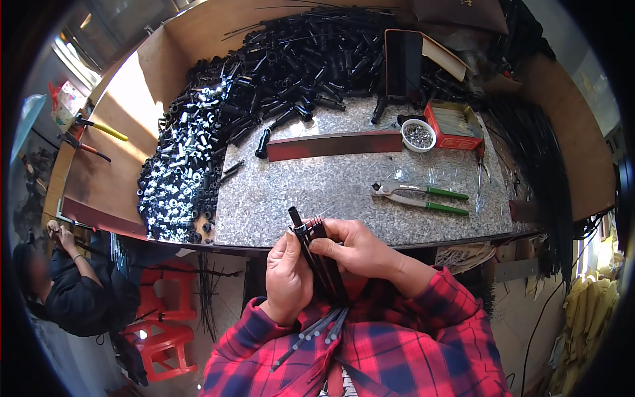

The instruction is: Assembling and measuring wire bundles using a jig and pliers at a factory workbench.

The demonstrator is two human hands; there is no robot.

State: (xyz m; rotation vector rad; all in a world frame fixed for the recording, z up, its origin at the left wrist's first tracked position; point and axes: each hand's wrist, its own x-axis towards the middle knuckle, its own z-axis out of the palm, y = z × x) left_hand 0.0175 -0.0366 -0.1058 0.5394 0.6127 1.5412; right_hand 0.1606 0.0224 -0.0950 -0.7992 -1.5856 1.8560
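Note:
My left hand (289,278) and my right hand (356,249) are close together in front of my chest, just below the near edge of the table. Both are closed round a bundle of slim black rods (327,281), which look like umbrella ribs. Its lower ends fan out against my checked shirt. A short black tube (294,215) sticks up at the top of the bundle, by my left thumb. My right thumb and fingers pinch several thin rod ends (316,228) beside it. The exact joint between them is hidden by my fingers.
Pincers with green handles (446,200) lie on the speckled tabletop (297,192). Behind are a dark red strip (334,145), a white bowl of small metal bits (419,136), a red box (456,132), a phone (403,66) and heaped black tubular parts (304,63). A co-worker (79,284) sits left.

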